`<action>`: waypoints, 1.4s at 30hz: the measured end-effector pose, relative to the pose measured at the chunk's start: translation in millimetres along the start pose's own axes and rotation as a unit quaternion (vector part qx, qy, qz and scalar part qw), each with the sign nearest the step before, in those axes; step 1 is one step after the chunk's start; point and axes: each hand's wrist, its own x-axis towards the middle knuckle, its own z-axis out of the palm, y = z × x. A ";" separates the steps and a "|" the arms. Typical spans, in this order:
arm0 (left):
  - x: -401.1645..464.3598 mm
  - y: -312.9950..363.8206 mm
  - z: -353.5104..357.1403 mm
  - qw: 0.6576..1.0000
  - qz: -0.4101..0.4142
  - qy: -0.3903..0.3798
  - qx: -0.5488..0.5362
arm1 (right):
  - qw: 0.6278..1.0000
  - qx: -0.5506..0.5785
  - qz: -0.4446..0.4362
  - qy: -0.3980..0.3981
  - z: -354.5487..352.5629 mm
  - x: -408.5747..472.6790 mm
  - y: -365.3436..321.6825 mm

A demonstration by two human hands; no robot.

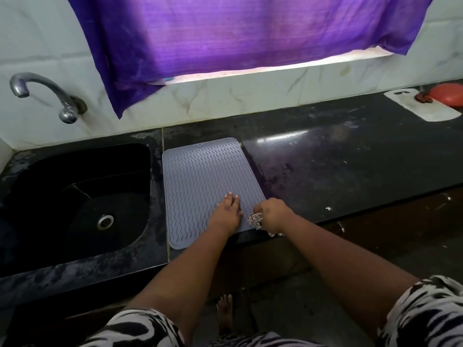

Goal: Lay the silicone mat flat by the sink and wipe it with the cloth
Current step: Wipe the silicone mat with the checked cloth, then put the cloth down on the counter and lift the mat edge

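Left hand (pixel 226 209) lies palm down on the silicone mat (pixel 200 181), fingers straight and together, pressing near the mat's front right part; this looks meant to pin the mat so it cannot slide under the wiping. Just to the right of it, the right hand (pixel 271 212) is curled tight round a bunched patterned cloth (pixel 255 219), which touches the mat's front right corner at the tabletop's near edge. A bit of the cloth also shows below the wrist. Judging by this, the wipe is starting or passing at that corner, and most of the ribbed surface beyond the hands is yet to be covered.

The grey mat lies flat, its wavy ribs up, stretching away from the left hand toward the wall, with its left side just beside the black sink (pixel 82 196). The dark stone tabletop (pixel 350 159) runs off to the right of the right hand and shows wet smears. Far beyond the left hand, over the sink, a metal tap (pixel 42 93) juts from the tiled wall. A purple curtain (pixel 225 41) hangs above. Well to the right, a white chopping board (pixel 426 108) carries a red object (pixel 448 93) I cannot identify.
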 end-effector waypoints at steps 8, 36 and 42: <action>4.6 9.9 -8.7 0.998 -0.028 -0.055 0.010 | 0.999 0.030 0.018 -0.001 4.7 -17.8 1.1; 102.3 39.7 -50.6 0.986 0.082 0.145 0.008 | 0.987 0.072 0.124 0.073 12.2 104.0 110.5; 105.2 34.4 -44.0 0.986 0.078 0.148 -0.001 | 0.983 0.084 0.157 0.049 16.7 115.5 109.3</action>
